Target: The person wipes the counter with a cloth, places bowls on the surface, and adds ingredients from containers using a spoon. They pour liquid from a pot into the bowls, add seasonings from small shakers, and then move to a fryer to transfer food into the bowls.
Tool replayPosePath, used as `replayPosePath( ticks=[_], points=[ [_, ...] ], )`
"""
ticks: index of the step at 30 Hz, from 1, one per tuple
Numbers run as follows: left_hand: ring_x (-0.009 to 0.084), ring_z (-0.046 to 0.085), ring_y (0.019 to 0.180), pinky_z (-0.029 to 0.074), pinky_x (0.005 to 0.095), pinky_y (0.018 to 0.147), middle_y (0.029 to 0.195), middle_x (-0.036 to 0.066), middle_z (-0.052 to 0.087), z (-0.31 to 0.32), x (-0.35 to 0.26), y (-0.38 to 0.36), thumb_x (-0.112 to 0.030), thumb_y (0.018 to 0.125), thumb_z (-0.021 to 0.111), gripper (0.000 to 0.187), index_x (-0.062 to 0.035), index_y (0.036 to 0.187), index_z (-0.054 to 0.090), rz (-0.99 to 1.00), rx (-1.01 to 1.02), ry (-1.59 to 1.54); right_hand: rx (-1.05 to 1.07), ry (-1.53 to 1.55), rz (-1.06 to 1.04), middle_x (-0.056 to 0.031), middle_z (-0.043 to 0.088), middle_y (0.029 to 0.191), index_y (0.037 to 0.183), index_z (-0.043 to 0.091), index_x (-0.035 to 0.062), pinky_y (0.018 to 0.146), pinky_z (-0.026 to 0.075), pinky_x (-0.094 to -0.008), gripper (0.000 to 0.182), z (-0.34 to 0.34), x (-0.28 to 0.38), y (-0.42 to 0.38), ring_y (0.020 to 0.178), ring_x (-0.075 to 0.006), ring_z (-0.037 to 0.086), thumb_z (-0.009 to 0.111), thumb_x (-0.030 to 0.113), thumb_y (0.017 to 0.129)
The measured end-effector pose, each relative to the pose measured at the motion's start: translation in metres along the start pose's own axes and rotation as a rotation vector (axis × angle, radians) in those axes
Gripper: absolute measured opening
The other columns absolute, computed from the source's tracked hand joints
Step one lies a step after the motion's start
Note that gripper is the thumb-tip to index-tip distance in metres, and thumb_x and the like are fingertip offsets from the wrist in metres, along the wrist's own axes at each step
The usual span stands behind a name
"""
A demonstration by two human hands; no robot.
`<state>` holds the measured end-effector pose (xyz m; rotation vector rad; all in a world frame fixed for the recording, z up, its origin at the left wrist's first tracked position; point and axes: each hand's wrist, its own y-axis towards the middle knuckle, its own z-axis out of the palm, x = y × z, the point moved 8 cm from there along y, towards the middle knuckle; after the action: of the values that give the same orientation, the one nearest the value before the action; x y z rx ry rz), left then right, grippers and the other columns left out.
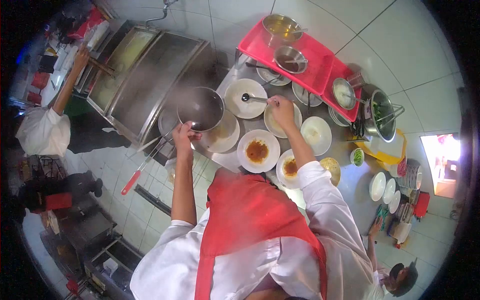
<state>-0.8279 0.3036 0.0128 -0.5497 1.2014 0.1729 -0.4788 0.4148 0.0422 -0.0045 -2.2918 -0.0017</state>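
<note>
At the near rim of a dark, steaming metal pot [204, 102], my left hand [184, 134] is closed in a grip. My right hand [283, 112] is wrapped round the handle of a small ladle [257, 99]. The ladle's dark head is over a white bowl [237, 107]; whether it touches the bowl cannot be made out. Nearer me, one white bowl [242, 150] holds brown sauce, and another sauced bowl [283, 180] is beside my right forearm. A pale bowl [316, 135] lies right of my right wrist.
A red tray [316, 55] at the back carries metal pots with spoons. Steaming steel cookers [165, 65] stand left, where a co-worker's hand [81, 57] holds a stick. To the right are stacked plates [413, 176], a pot of greens [382, 112] and another person [400, 277].
</note>
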Motion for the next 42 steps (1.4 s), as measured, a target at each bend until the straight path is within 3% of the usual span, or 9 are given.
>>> replayPosePath(
  ticks=[2, 8, 12, 14, 17, 21, 25, 32, 42],
  points=[
    [0.0178, 0.057, 0.044, 0.050, 0.0303, 0.044, 0.051, 0.000, 0.048, 0.001, -0.005, -0.004, -0.027, 0.081, 0.059, 0.023, -0.0059, 0.072, 0.053, 0.016, -0.012, 0.034, -0.124, -0.124, -0.219, -0.0115, 0.062, 0.083, 0.087, 0.067, 0.0066, 0.065, 0.048, -0.0415, 0.017, -0.001, 0.016, -0.013, 0.074, -0.0303, 0.061, 0.059, 0.021, 0.082],
    [0.0179, 0.058, 0.044, 0.048, 0.0268, 0.042, 0.051, 0.001, 0.047, 0.017, 0.003, -0.002, -0.025, 0.078, 0.064, 0.025, -0.0046, 0.073, 0.050, -0.030, 0.072, -0.011, -0.174, -0.402, -0.502, -0.0076, 0.053, 0.080, 0.085, 0.065, 0.0105, 0.058, 0.050, -0.0372, 0.008, 0.002, 0.049, -0.046, 0.069, -0.0264, 0.061, 0.059, 0.014, 0.081],
    [0.0177, 0.057, 0.043, 0.048, 0.0268, 0.041, 0.052, 0.001, 0.047, 0.037, 0.007, -0.007, -0.024, 0.078, 0.064, 0.024, -0.0040, 0.074, 0.051, -0.042, 0.098, -0.018, -0.256, -0.369, -0.542, -0.0065, 0.055, 0.080, 0.085, 0.066, 0.0099, 0.055, 0.049, -0.0369, 0.008, -0.020, 0.062, -0.058, 0.069, -0.0258, 0.061, 0.060, 0.012, 0.080],
    [0.0176, 0.057, 0.044, 0.048, 0.0276, 0.042, 0.055, 0.002, 0.050, 0.052, 0.010, -0.009, -0.022, 0.078, 0.064, 0.022, -0.0028, 0.075, 0.053, -0.025, 0.140, 0.033, -0.435, -0.030, -0.450, -0.0080, 0.058, 0.077, 0.084, 0.067, 0.0079, 0.055, 0.046, -0.0356, 0.008, -0.058, 0.068, -0.067, 0.065, -0.0253, 0.059, 0.061, 0.011, 0.079],
    [0.0167, 0.058, 0.047, 0.050, 0.0279, 0.044, 0.059, 0.005, 0.054, 0.081, 0.015, -0.018, -0.025, 0.078, 0.062, 0.024, -0.0015, 0.078, 0.055, -0.036, 0.247, 0.069, -0.378, 0.197, -0.302, -0.0111, 0.058, 0.073, 0.083, 0.068, 0.0047, 0.055, 0.044, -0.0347, 0.009, -0.088, 0.074, -0.075, 0.061, -0.0259, 0.057, 0.062, 0.010, 0.079],
    [0.0165, 0.058, 0.049, 0.051, 0.0282, 0.046, 0.067, 0.008, 0.058, 0.126, 0.027, -0.034, -0.027, 0.079, 0.062, 0.029, 0.0010, 0.085, 0.057, -0.051, 0.435, 0.147, -0.228, 0.069, -0.211, -0.0142, 0.058, 0.071, 0.082, 0.067, 0.0021, 0.058, 0.045, -0.0360, 0.011, -0.103, 0.069, -0.095, 0.061, -0.0284, 0.058, 0.063, 0.011, 0.078],
    [0.0189, 0.061, 0.051, 0.051, 0.0276, 0.047, 0.069, 0.013, 0.060, 0.177, 0.039, -0.062, -0.024, 0.079, 0.062, 0.031, 0.0047, 0.087, 0.056, -0.081, 0.588, 0.223, -0.291, -0.023, -0.112, -0.0166, 0.061, 0.074, 0.082, 0.067, 0.0030, 0.062, 0.047, -0.0391, 0.013, -0.125, 0.027, -0.115, 0.067, -0.0322, 0.060, 0.063, 0.014, 0.077],
    [0.0190, 0.062, 0.055, 0.052, 0.0280, 0.049, 0.071, 0.014, 0.062, 0.237, 0.087, -0.101, -0.030, 0.079, 0.062, 0.034, 0.0027, 0.087, 0.055, -0.305, 0.743, 0.291, -0.286, -0.006, 0.289, -0.0216, 0.065, 0.084, 0.084, 0.071, 0.0056, 0.073, 0.049, -0.0390, 0.020, -0.170, -0.056, -0.156, 0.079, -0.0358, 0.063, 0.061, 0.020, 0.073],
    [0.0188, 0.061, 0.051, 0.051, 0.0271, 0.049, 0.066, 0.014, 0.062, 0.274, 0.115, -0.122, -0.026, 0.078, 0.064, 0.034, 0.0056, 0.087, 0.057, -0.299, 0.776, 0.330, -0.302, 0.266, 0.365, -0.0166, 0.067, 0.082, 0.085, 0.069, -0.0016, 0.075, 0.045, -0.0324, 0.023, -0.188, -0.118, -0.191, 0.081, -0.0234, 0.062, 0.060, 0.016, 0.073]
  ],
)
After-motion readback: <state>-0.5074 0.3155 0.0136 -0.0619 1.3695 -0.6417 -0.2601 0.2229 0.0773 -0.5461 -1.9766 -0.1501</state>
